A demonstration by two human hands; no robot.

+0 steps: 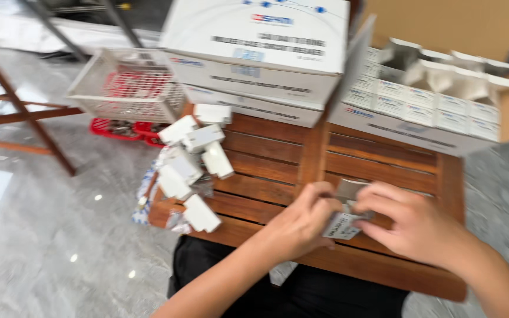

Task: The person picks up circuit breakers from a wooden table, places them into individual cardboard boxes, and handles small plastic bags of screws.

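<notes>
- Small box: a little grey-white carton with a printed label on one face, held over the near middle of the tabletop, between the two hands.
- Left hand: fingers curled, its grip closed on the left end of the small box, thumb and fingertips pinching it.
- Right hand: comes in from the near right, fingers bent, its grip closed on the right side of the small box; one flap of the box stands up just above the fingers.
- The picture is blurred, so whether the box is open or sealed cannot be told.
- Tabletop: dark wooden slats, resting across the person's lap, with black trousers showing under its near edge.
- Pile of white parts: small blocky white pieces heaped at the left edge of the tabletop, some on crumpled wrappers that hang over the edge.
- Big white carton: closed, at the far middle of the tabletop, stacked on a flatter white box.
- Open carton: at the far right, packed with rows of small white boxes, several with flaps standing up; its brown lid leans behind it.
- White basket: a mesh basket at the far left, off the tabletop, above a red one on the floor.
- Floor: glossy grey stone, with wooden legs crossing at the far left.
</notes>
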